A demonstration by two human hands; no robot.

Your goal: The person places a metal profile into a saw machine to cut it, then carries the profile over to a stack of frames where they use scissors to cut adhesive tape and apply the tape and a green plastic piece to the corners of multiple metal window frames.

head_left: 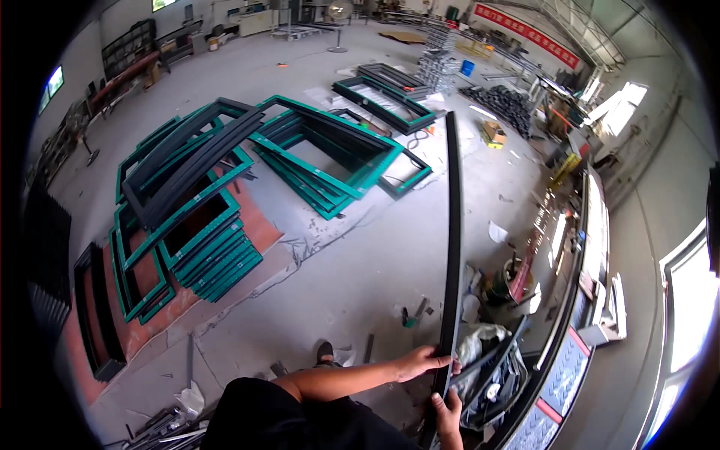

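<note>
A long black profile bar [453, 225] stands up in front of me, running from my hands toward the far side of the floor. My left hand [420, 364] is closed around its lower part, with the forearm reaching across from the left. Just below it, my right hand [448, 414] grips the same bar, thumb along its face. Some fingers of both hands are hidden behind the bar. Beside my hands, on the right, a clear plastic bag [471, 346] holds black offcuts.
Stacked green-edged dark frames [217, 262] lie on the left, with more frames [330, 157] at centre. A long bench [551, 390] runs along the right wall. Farther off are a pile of black pieces [502, 105], a yellow box [493, 135] and a standing fan [339, 22].
</note>
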